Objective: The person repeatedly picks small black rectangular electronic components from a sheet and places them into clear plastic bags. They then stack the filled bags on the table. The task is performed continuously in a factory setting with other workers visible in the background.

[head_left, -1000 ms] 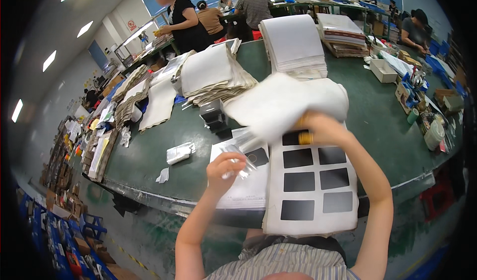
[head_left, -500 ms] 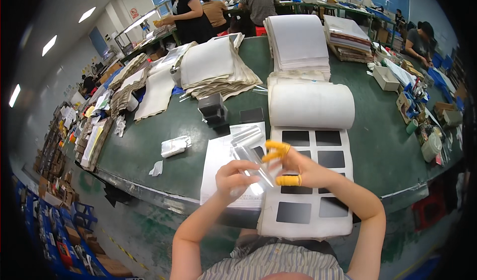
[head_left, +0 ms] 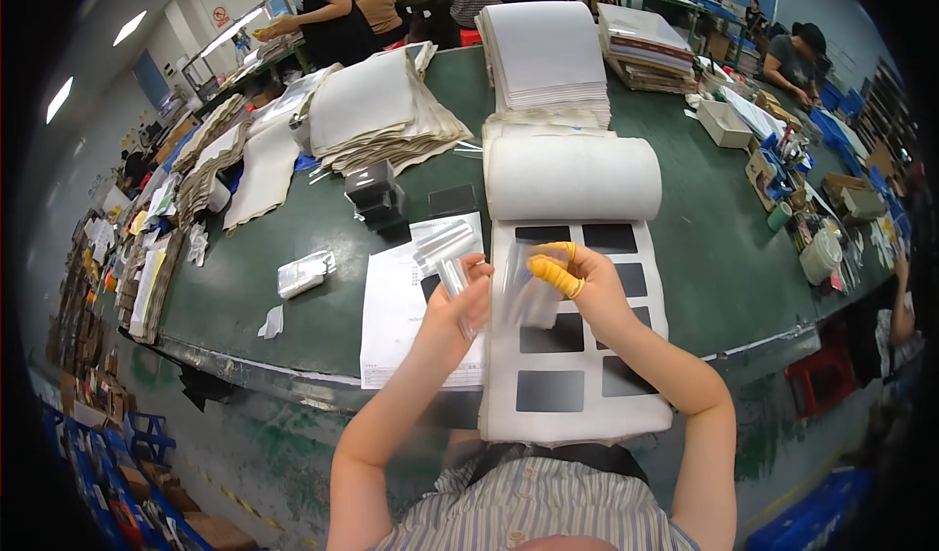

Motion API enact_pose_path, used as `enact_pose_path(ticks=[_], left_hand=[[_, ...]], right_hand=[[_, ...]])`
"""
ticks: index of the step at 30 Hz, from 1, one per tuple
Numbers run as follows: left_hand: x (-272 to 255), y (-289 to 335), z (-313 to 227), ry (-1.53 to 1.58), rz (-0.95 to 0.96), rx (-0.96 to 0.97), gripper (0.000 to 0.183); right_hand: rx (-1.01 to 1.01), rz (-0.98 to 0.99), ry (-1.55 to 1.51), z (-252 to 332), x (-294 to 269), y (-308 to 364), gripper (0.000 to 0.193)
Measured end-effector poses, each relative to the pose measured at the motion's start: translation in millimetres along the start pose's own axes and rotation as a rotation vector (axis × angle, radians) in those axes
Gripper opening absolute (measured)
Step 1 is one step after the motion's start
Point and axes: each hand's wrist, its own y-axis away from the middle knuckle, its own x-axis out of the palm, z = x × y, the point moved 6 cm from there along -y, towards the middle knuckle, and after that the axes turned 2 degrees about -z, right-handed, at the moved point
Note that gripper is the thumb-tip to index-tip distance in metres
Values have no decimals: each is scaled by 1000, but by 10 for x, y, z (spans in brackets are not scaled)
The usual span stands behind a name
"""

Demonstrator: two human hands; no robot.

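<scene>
My right hand (head_left: 593, 283), with yellow finger cots (head_left: 556, 275) on its fingers, pinches a clear plastic film piece (head_left: 534, 303), blurred by motion. Nearby, my left hand (head_left: 456, 314) is closed around clear film pieces (head_left: 452, 275). Both hands are raised over the table. Beneath the right hand lies a white page (head_left: 499, 409) with rows of dark rectangular cards (head_left: 550, 391). A printed sheet (head_left: 386, 331) is under the left hand, with more shiny clear film (head_left: 445, 245) on it.
Behind the page are a curled white sheet (head_left: 577, 179) and a thick paper stack (head_left: 546, 57). Dark blocks (head_left: 374, 191) and a clear-wrapped bundle (head_left: 305, 273) sit to the left. Trays and tools (head_left: 724, 124) line the right side. Other people work beyond the table.
My hands have drawn apart. The right now carries a film piece away from those in the left, and its fingers have closed. The whole view has shifted slightly.
</scene>
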Motion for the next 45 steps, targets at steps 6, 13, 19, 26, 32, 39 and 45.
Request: enact_pose_path(ticks=[6, 13, 19, 26, 32, 39, 45], left_hand=[[40, -70, 64, 382, -89, -184, 47], [-77, -194, 203, 230, -4, -162, 46], [-127, -127, 223, 110, -56, -117, 40], [-162, -58, 208, -93, -66, 66, 35], [-94, -38, 249, -190, 22, 161, 39], [-52, -53, 236, -277, 27, 209, 50], [-123, -39, 345, -196, -99, 72, 51]], right_hand=[[96, 35, -105, -153, -2, -59, 32], [113, 57, -45, -90, 27, -46, 34], [103, 132, -71, -85, 73, -9, 27], [-226, 108, 315, -63, 172, 75, 24], [-106, 204, 173, -231, 162, -19, 24], [-122, 206, 255, -235, 138, -14, 18], [-446, -126, 467, 98, -24, 60, 19]])
